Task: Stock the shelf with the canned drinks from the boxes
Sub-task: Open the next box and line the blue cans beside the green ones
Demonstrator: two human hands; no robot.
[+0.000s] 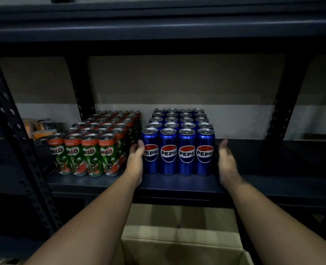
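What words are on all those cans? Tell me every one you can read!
"PEPSI": on the four front blue cans.
"MILO": on the four front green cans.
Orange band atop each green can: too blurred to read.
Packets far left of the shelf: print too blurred to read.

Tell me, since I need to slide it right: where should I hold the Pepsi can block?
Probably press flat palms on the Pepsi can block's two outer side columns, low down, from the front. The left hand already touches its left side; the right hand is beside it.

Perhaps orange packages (pixel 40 131), far left.
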